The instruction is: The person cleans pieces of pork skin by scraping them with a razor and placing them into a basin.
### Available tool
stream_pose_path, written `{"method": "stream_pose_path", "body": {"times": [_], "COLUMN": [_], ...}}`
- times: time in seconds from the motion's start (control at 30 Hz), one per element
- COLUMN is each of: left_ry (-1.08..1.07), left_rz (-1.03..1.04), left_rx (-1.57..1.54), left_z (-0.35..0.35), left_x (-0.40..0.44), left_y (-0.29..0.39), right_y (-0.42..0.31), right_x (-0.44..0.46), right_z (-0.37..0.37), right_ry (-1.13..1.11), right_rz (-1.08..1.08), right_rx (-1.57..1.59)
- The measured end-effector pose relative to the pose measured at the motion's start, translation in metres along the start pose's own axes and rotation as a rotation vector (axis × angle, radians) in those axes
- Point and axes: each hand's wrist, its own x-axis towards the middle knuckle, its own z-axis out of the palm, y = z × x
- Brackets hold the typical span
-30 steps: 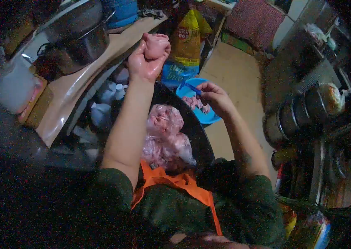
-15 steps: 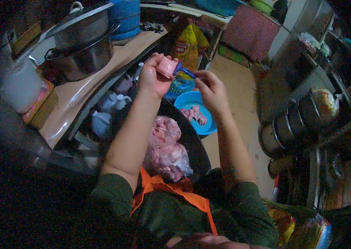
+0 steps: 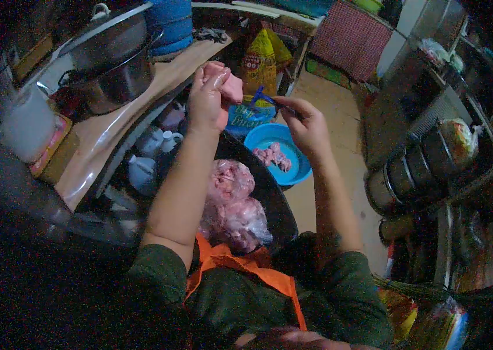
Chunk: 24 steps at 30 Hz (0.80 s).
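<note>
My left hand (image 3: 205,99) is closed around a pale pink piece of meat (image 3: 232,89), raised above the black tub. Pinched in my right hand (image 3: 306,125) is a blue razor (image 3: 264,97), its head pointing left toward the meat with a gap between them. Below the hands, a blue basin (image 3: 306,168) holds several small meat pieces (image 3: 273,156). Clear plastic bags of pink meat (image 3: 235,204) lie in the black tub (image 3: 283,219) close to my body.
Steel pots (image 3: 115,76) and a blue container (image 3: 170,26) stand on the counter at left. White jugs (image 3: 141,174) sit below it. A yellow bag (image 3: 259,61) stands beyond the basin. Stacked metal pots (image 3: 410,169) line the right side.
The razor has come away from the meat, moving slightly right. My left hand has turned and risen a little, still gripping the meat.
</note>
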Motion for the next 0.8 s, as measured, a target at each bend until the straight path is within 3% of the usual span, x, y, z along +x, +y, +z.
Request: {"method": "stream_pose_path", "body": {"times": [0.13, 0.23, 0.33, 0.4, 0.47, 0.57, 0.63, 0.67, 0.7, 0.8], "left_ry": [0.037, 0.011, 0.003, -0.012, -0.023, -0.037, -0.011, -0.013, -0.02, -0.055], "left_rz": [0.038, 0.017, 0.045, 0.065, 0.082, -0.031, 0.139, 0.139, 0.113, 0.085], "left_rx": [0.136, 0.138, 0.05, 0.102, 0.15, 0.168, 0.087, 0.088, 0.095, 0.109], "left_z": [0.006, 0.02, 0.012, 0.003, 0.004, 0.017, 0.016, 0.013, 0.008, 0.007], "left_x": [-0.003, -0.013, -0.01, -0.002, -0.003, -0.013, -0.011, -0.011, -0.009, -0.009], "left_y": [0.004, 0.008, 0.006, 0.002, 0.007, 0.011, 0.011, 0.012, 0.016, 0.021], "right_y": [-0.011, -0.031, 0.002, 0.002, -0.007, -0.024, -0.006, -0.006, -0.006, -0.012], "right_x": [-0.001, -0.002, 0.001, 0.002, 0.005, 0.001, 0.003, 0.004, 0.004, 0.004], "right_z": [0.002, 0.001, -0.001, -0.002, 0.001, 0.001, 0.01, 0.012, 0.005, 0.008], "right_ry": [0.103, 0.029, 0.021, 0.0, 0.047, -0.03, -0.024, -0.018, -0.029, 0.031], "right_rz": [-0.02, -0.161, -0.06, -0.049, -0.042, -0.105, -0.054, -0.004, -0.023, -0.052], "right_rx": [0.153, -0.08, 0.074, 0.011, 0.211, 0.059, 0.168, 0.277, 0.068, 0.18]}}
